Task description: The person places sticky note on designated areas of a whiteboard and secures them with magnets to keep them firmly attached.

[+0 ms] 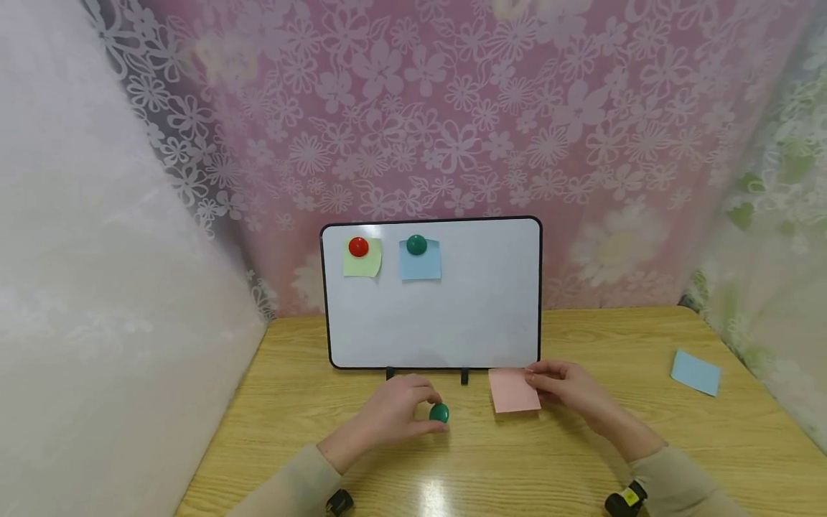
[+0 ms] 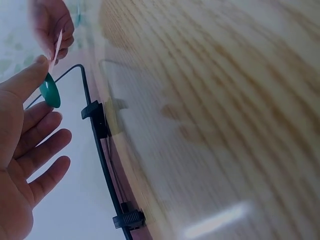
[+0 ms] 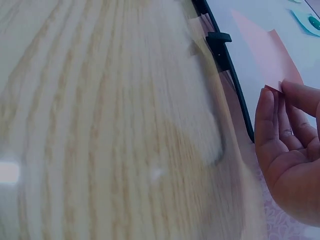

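My left hand (image 1: 398, 411) pinches a round green magnet (image 1: 439, 413) between thumb and forefinger, in front of the whiteboard (image 1: 433, 316). In the left wrist view the green magnet (image 2: 49, 92) shows edge-on and the other fingers are spread apart. To the right, my right hand (image 1: 573, 391) grips a pink sticky note (image 1: 513, 391) by its right edge, close to the board's lower right corner. The right wrist view shows thumb and fingertips on a corner of the pink sticky note (image 3: 270, 52).
On the board, a red magnet (image 1: 358, 247) lies over a green note (image 1: 363, 267) and another green magnet (image 1: 416, 245) over a blue note (image 1: 421, 268). Black feet (image 1: 464, 376) support the board. A loose blue note (image 1: 695, 373) lies on the table (image 1: 581, 481) at the right.
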A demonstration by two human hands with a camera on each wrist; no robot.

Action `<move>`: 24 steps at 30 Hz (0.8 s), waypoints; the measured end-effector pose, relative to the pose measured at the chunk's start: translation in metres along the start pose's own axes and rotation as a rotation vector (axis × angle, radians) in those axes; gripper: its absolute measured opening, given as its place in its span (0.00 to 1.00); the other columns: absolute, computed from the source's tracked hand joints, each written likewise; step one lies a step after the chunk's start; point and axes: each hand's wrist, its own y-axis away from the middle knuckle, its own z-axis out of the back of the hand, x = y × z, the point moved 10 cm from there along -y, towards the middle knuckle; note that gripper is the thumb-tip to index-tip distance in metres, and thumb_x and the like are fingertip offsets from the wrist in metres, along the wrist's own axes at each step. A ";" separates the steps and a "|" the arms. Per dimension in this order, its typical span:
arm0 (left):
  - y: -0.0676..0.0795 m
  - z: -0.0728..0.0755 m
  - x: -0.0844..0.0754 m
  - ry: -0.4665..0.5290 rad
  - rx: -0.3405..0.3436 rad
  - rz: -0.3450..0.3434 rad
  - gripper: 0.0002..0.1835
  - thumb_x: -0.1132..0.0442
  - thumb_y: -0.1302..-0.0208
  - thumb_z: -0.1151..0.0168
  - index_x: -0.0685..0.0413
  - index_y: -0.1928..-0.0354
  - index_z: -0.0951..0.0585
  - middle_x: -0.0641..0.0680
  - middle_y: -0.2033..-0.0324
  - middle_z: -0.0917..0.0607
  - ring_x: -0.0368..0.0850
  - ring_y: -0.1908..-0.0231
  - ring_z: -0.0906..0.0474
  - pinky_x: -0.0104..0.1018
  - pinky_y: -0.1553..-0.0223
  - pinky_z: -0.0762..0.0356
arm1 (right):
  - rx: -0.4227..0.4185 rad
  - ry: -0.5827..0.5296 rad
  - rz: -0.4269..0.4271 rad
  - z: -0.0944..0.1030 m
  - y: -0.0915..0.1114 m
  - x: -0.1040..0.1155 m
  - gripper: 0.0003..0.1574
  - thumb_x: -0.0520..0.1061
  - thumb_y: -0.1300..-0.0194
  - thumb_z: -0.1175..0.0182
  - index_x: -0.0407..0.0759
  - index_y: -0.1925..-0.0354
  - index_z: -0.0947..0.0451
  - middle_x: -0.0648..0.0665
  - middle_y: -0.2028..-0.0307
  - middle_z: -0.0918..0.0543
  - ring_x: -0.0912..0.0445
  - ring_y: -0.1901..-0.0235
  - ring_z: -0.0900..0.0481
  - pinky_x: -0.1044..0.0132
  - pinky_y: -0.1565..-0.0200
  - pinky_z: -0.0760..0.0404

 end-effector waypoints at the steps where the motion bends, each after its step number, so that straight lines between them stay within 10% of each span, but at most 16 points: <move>1: 0.000 0.000 0.000 -0.001 0.001 -0.002 0.17 0.42 0.35 0.22 0.43 0.53 0.09 0.40 0.58 0.12 0.35 0.55 0.16 0.32 0.49 0.18 | -0.002 -0.009 -0.006 0.001 0.000 -0.001 0.32 0.50 0.20 0.36 0.27 0.33 0.25 0.40 0.43 0.15 0.56 0.48 0.15 0.62 0.47 0.14; 24: -0.048 0.026 -0.003 -0.142 -0.086 -0.068 0.18 0.43 0.36 0.21 0.49 0.56 0.10 0.43 0.62 0.12 0.35 0.62 0.18 0.27 0.59 0.20 | -0.073 -0.054 0.077 0.013 -0.013 0.042 0.37 0.51 0.19 0.37 0.26 0.27 0.32 0.36 0.38 0.19 0.61 0.50 0.14 0.63 0.45 0.15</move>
